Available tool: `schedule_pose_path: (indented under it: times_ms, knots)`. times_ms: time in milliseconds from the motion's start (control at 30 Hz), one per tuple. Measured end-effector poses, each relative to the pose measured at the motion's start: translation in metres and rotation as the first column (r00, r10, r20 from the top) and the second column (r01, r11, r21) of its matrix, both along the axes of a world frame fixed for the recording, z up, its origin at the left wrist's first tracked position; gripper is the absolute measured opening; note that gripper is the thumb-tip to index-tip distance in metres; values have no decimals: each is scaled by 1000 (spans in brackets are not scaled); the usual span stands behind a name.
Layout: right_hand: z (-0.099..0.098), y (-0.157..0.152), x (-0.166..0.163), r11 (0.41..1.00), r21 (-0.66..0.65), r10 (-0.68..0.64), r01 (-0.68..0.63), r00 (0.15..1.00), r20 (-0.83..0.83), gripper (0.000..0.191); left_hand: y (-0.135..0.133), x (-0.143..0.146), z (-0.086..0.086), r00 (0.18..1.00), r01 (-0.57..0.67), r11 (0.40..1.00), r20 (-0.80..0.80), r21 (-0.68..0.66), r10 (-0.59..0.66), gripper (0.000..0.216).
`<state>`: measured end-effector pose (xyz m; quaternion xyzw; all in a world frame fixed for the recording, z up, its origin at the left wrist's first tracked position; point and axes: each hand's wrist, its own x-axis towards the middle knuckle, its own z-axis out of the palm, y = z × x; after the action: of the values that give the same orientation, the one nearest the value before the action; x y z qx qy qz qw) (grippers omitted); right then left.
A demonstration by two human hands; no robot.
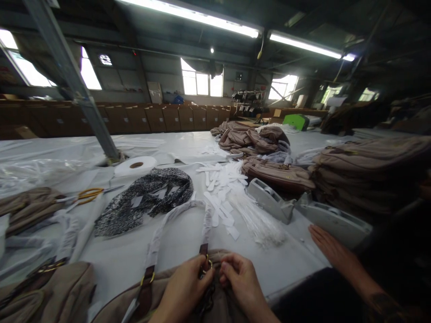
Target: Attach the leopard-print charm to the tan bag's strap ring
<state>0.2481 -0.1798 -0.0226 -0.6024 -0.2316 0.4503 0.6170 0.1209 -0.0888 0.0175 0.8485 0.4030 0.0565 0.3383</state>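
A taupe handbag [117,307] lies at the table's near edge, with its handle [156,237] wrapped in white and standing up. Brown leather tabs with gold-coloured rings [148,279] join the handle to the bag. My left hand [183,287] is closed at the right-hand tab, thumb and finger pinching a dark chain [208,298] just by a gold ring. Close beside it, my right hand [243,280] is closed too, its thumb and fingertips pressed together over the bag. What those fingertips hold, if anything, is too small to make out.
A co-worker's hand [332,249] rests by grey tape dispensers [269,199] at right. White tags [222,211], thin clear strands [256,220], a black-and-white patterned bundle [117,213], scissors [89,194] and a white roll [126,168] lie beyond. Taupe bags [363,172] are stacked right.
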Motion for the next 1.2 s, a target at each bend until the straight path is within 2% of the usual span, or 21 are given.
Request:
schedule_pose_path:
  times_ms: [100, 167, 200, 267, 367, 433, 467, 633, 767, 867, 1000, 1100, 1200]
  knots:
    - [-2, 0, -1, 999, -46, 4, 1, 994, 113, 21, 2, 2, -1, 994, 38, 998, -102, 59, -32, 11]
    - [0, 0, -2, 995, -98, 14, 5, 981, 192, 17, 5, 3, -3, 998, 38, 998, -59, 44, -36, 11]
    - [1, 0, -2, 991, -136, 27, 7, 969, 244, 16, 6, 3, -5, 1000, 28, 1000, 6, -7, -28, 12]
    - [4, 1, -3, 978, -207, 69, 14, 920, 386, 16, 8, 1, -11, 985, -10, 982, 168, -191, 43, 16]
    - [10, 2, -4, 967, -254, 143, 19, 785, 603, 20, 11, -4, -22, 926, -45, 876, 310, -480, 217, 27]
    - [16, 4, -5, 967, -253, 169, 4, 735, 657, 21, 10, -6, -26, 896, -22, 820, 353, -571, 271, 31]
    - [18, 5, -6, 967, -253, 178, -7, 731, 659, 21, 9, -6, -27, 888, -10, 811, 367, -585, 276, 33]
    - [27, 12, -12, 978, -211, 128, -6, 811, 571, 20, 3, -5, -21, 914, -22, 874, 345, -486, 214, 37]
    - [19, 18, -17, 987, -155, 44, 33, 880, 473, 16, 5, -2, -16, 931, -49, 910, 310, -412, 191, 40]
    - [11, 21, -20, 992, -114, 10, 49, 888, 460, 16, 10, 2, -13, 960, -77, 961, 241, -265, 143, 43]
    - [13, 18, -21, 993, -100, -7, 63, 878, 478, 16, 12, 6, -9, 981, -44, 993, 185, -107, 63, 29]
    - [22, 14, -16, 992, -81, -50, 100, 879, 474, 18, 8, 5, -8, 979, -31, 994, 198, -106, 51, 27]
    - [29, 13, -10, 999, -11, 33, -31, 934, 355, 22, 2, 4, -7, 972, -75, 991, 215, -110, 98, 28]
